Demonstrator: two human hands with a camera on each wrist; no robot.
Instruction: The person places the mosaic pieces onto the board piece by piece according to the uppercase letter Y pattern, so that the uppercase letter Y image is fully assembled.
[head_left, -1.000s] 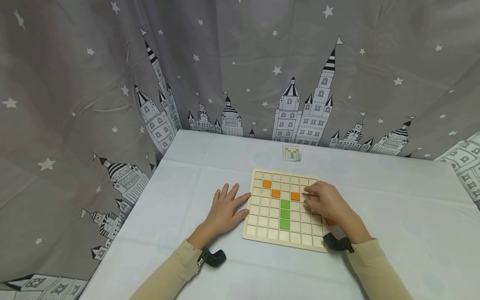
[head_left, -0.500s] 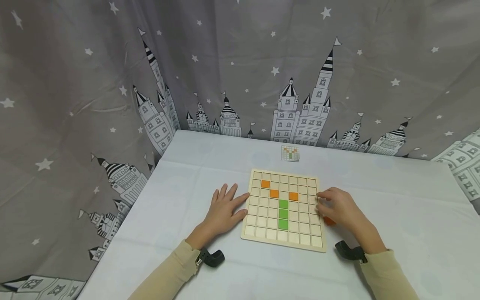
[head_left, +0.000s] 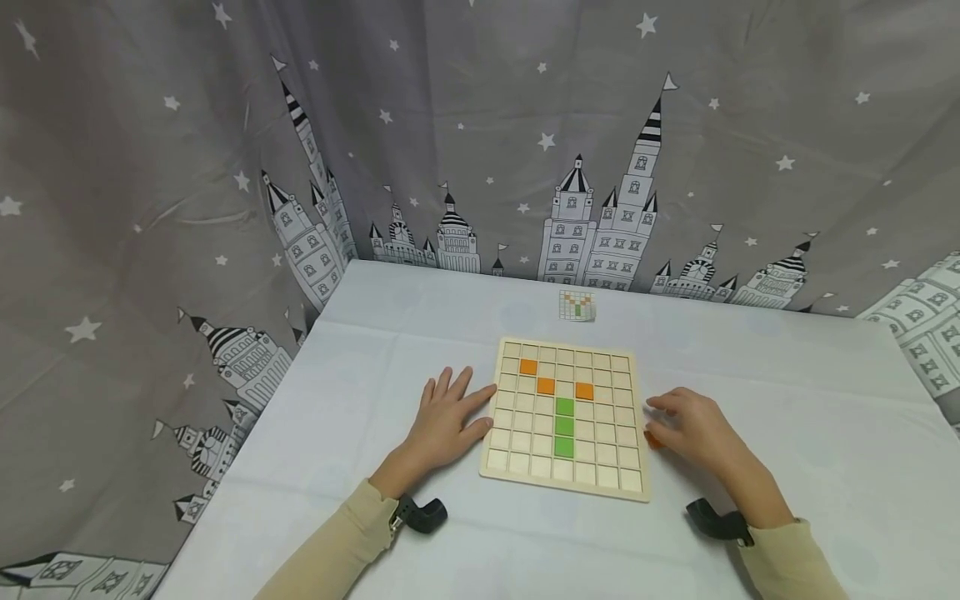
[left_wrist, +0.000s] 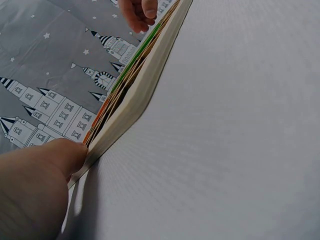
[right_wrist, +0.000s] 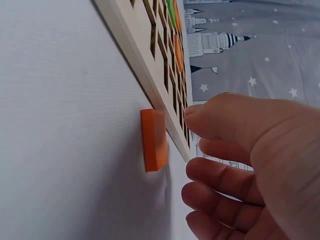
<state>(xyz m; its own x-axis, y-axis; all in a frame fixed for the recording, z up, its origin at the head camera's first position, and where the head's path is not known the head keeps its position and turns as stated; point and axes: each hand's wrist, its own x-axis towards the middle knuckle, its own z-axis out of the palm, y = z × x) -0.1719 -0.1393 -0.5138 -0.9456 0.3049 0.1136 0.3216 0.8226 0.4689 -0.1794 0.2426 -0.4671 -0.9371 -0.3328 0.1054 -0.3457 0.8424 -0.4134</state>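
A pale wooden grid board (head_left: 525,464) lies on the table, bearing a column of green square tiles (head_left: 564,426) and orange tiles (head_left: 584,391) above it. My left hand (head_left: 438,425) rests spread at the board's left edge, thumb and a fingertip right at the rim. Just off the board's right edge hovers my right hand (head_left: 693,429), fingers loosely bent, nothing between them. A loose orange tile (right_wrist: 154,140) lies on the cloth near that edge, below my right thumb; the hand partly hides it in the head view.
Behind the board lies a small pattern card (head_left: 577,306) printed with a coloured grid. A white cloth (head_left: 405,312) covers the table. A grey curtain (head_left: 450,83) with castles and stars hangs at the back and left.
My right hand has moved from over the board's right columns to beside its right edge, near the loose orange tile. The left hand and the tiles on the board stay put.
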